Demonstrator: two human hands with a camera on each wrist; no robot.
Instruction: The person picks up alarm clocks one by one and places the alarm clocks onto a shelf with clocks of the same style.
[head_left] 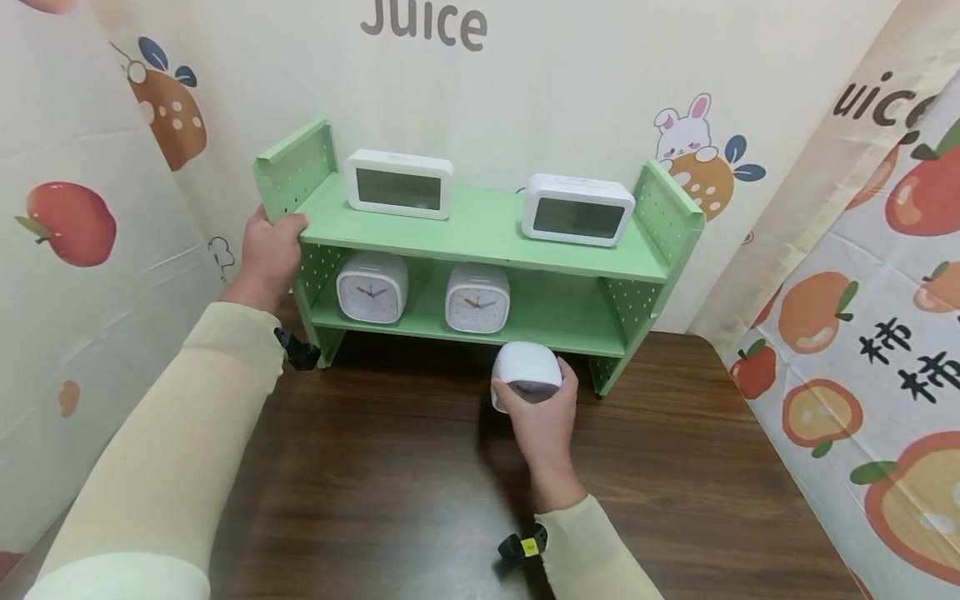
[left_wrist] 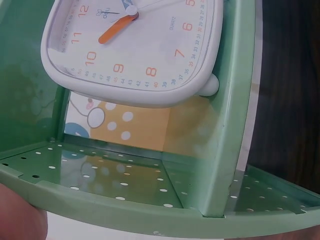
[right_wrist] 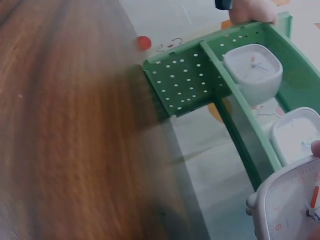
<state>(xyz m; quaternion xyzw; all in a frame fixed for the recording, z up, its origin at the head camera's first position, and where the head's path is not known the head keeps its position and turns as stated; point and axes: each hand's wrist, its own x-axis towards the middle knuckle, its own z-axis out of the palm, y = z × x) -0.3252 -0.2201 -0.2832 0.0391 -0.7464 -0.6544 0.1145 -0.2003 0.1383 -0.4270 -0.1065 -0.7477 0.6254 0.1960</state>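
Note:
In the head view, my left hand grips the left side panel of a green two-tier shelf, its thumb at the upper board. My right hand holds a white alarm clock in front of the lower board's right half, fingers and thumb on its sides. The right wrist view shows that clock's dial with an orange hand. On the lower board stand two similar clocks, a left one and a middle one. The left wrist view shows one white clock close up, above the perforated side panel.
Two white digital clocks with dark screens stand on the upper board, one on the left and one on the right. The shelf stands on a dark wooden table. Fruit-printed curtains surround it at the back and sides.

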